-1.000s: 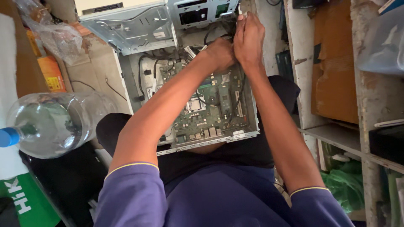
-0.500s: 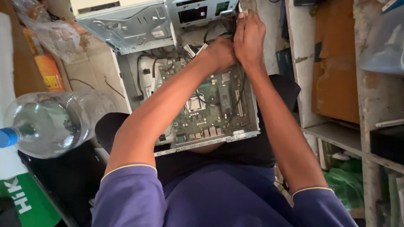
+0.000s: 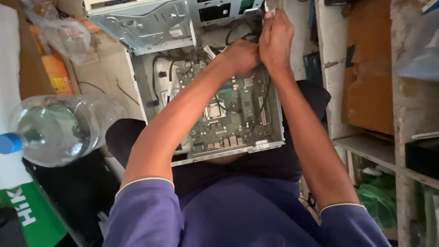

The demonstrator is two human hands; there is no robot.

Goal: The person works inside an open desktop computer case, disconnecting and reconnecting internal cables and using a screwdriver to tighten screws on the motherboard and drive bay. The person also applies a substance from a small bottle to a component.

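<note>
An open desktop computer case rests on my lap, its green motherboard facing up. Both hands work at the case's far right corner, where black cables run below the drive bay. My left hand is curled into a fist around the cable bundle, its fingertips hidden behind the other hand. Pressed against it, my right hand pinches a small pale connector at the case's edge.
A folded-out metal drive cage lies at the case's far left. A large clear water bottle with a blue cap lies to my left beside a green box. Wooden shelves stand on my right.
Both hands stay at the same corner of the case, shifting only slightly. Nothing else has moved.
</note>
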